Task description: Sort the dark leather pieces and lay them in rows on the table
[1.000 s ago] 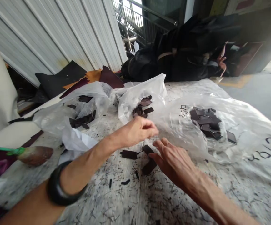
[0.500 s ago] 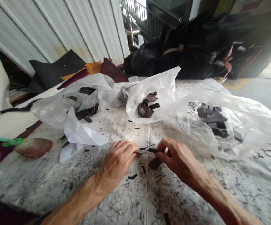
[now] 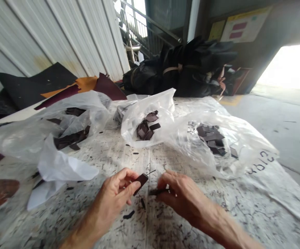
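Observation:
My left hand pinches a dark rectangular leather piece at its fingertips. My right hand grips a thin dark strip between its thumb and fingers, with a small white bit showing beside it. Both hands are low over the scuffed, ink-marked white work surface, which is scattered with dark scraps. Behind them are clear plastic bags of dark leather pieces: one at the left, one in the middle, and one at the right. A crumpled white sheet lies by the left bag.
Black bundled material is heaped behind the surface. Leather offcuts in black, orange and maroon lean against a corrugated metal wall. A metal railing stands at the back, and a concrete floor lies to the right.
The view has swung, shifting everything left in the frame. The dark piece that lay between my hands now appears in my left hand's fingertips, and my hands have moved slightly apart.

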A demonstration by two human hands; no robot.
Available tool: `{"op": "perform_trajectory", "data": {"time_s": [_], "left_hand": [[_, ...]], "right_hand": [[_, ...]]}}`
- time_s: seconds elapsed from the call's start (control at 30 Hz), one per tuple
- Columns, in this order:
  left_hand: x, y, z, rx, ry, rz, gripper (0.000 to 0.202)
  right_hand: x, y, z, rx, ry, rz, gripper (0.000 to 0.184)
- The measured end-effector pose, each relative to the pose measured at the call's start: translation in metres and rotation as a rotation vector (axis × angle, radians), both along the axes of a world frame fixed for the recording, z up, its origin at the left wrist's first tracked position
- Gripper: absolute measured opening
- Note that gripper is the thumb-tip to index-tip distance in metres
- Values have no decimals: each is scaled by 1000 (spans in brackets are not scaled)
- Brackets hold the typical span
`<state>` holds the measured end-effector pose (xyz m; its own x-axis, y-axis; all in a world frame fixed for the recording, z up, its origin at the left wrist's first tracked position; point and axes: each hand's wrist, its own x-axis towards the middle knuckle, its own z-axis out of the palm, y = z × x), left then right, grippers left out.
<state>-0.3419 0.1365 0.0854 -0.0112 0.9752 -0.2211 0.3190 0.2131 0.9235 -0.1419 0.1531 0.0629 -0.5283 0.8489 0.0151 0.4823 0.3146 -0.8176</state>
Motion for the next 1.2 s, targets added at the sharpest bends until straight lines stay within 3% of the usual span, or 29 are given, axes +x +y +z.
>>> {"op": "perform_trajectory", "data": {"time_s": [0.07,0.13,0.23,0.37,0.47,0.6,0.7,0.8,0.87,0.97,1.07,1.17,1.2], "left_hand": [[16,5,0,-53,-75,-68,8],[36,10,2,-70,-142,-150,6],[66,20,7,-57,-211,-260,5],[106,36,11,-59,-289,-352,6],[129,49,15,-16,-296,-366,15],[127,68,27,278,87,-426,8],[96,82,32,557,508,-400,10],[58,89,29,640,874,-344,35],[39,89,23,612,990,-350,47],[23,87,17,599,986,-378,42],[18,87,15,653,935,-369,34],[16,83,17,724,891,-365,20],[15,80,18,758,869,-366,16]], "right_hand": [[5,1,2,-232,243,-139,28],[13,3,5,-367,406,-215,37],[31,6,10,-404,473,-234,13],[65,14,15,-461,518,-312,15],[90,22,17,-414,509,-385,20],[123,42,17,-259,387,-536,30],[142,62,12,-74,82,-663,33],[150,70,7,202,-257,-672,36],[145,66,10,397,-378,-655,42],[118,57,29,596,-370,-592,31],[68,65,55,639,-292,-371,27],[9,96,70,574,-449,-162,27],[-9,109,71,580,-535,-156,23]]}}
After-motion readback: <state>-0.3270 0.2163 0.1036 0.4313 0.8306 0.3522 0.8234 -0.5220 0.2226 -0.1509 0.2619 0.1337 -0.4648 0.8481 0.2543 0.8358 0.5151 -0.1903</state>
